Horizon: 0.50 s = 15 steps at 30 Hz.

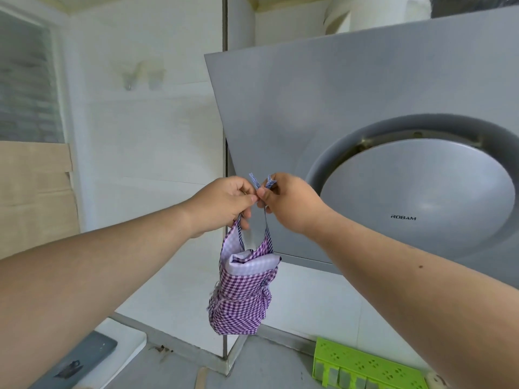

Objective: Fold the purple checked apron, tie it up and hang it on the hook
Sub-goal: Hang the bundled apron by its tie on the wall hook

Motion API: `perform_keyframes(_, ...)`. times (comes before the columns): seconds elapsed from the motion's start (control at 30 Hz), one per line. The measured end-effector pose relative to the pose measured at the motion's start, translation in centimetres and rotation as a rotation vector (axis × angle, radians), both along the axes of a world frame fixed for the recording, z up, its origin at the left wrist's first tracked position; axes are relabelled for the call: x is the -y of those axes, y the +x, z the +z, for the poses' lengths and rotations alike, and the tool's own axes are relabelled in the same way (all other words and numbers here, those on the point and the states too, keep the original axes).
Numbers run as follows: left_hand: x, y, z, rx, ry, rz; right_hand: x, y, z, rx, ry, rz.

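The purple checked apron hangs as a small folded bundle in mid-air, its pale lining showing at the top. Two thin straps rise from it. My left hand pinches one strap and my right hand pinches the other; thumbs and fingertips nearly touch, with the short strap ends sticking up between them. Clear hooks are stuck to the white tiled wall, up and to the left of my hands, with nothing on them.
A grey range hood with a round panel fills the right side, close behind my right hand. Below lie a grey counter, a green perforated rack at the lower right and a dark phone-like slab at the lower left.
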<state>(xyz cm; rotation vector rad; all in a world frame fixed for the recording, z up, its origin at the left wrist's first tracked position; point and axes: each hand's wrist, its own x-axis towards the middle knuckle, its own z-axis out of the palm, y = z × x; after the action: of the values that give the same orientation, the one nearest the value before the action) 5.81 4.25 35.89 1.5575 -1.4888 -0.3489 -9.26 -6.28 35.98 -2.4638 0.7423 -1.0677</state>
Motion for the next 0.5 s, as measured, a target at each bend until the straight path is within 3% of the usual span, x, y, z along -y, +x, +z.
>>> perform_keyframes(0.5, -4.6, 13.9, 5.1, -0.034, -0.098, 0.004, -5.4, 13.7, 6.3, 0.027, -0.069, 0.055)
